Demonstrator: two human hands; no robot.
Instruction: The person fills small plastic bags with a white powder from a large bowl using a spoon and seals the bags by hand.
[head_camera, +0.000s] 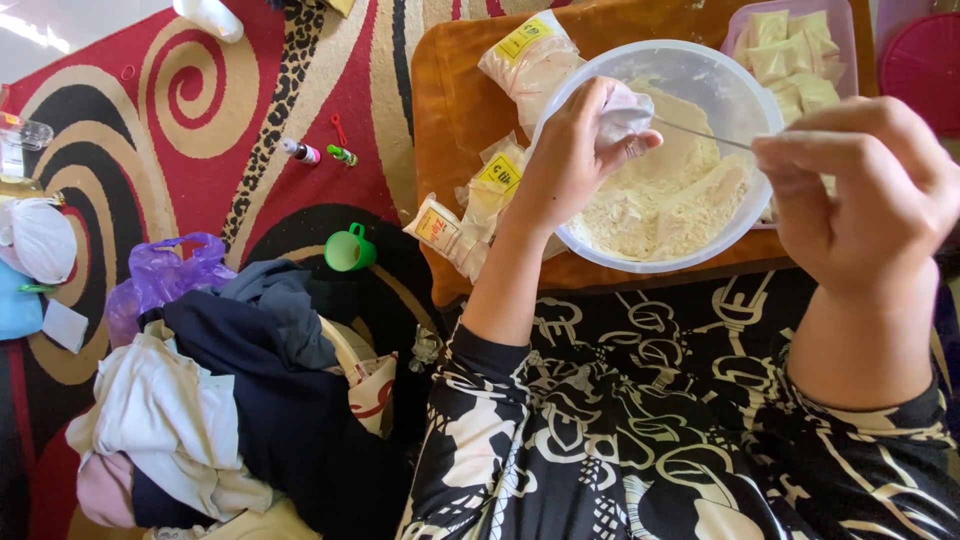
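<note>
- The left hand (570, 150) hangs over the bowl's rim at 9 o'clock, its grip closed around a small clear bag (625, 112)
- The right hand (860, 190) sits at the bowl's 3 o'clock, fingers pinched narrow on the thin handle of a spoon (700, 133) whose tip points into the small clear bag
- The big clear bowl (745, 95) stands on the orange-brown surface (450, 100) and holds a mound of pale flour (670, 195), heaped toward 5 o'clock, so a good deal looks left to portion out
- A pink tray (740, 25) at the bowl's 1 o'clock already holds a stack of flat filled packets (795, 55), which reads as finished work
- More filled bags with yellow labels (490, 180) lie at the bowl's 8 to 10 o'clock, some hanging over the surface's edge
- On the red patterned carpet (150, 110) sit a green cup (350, 250), a purple plastic bag (165, 275) and a pile of clothes (230, 400), well apart from the bowl
</note>
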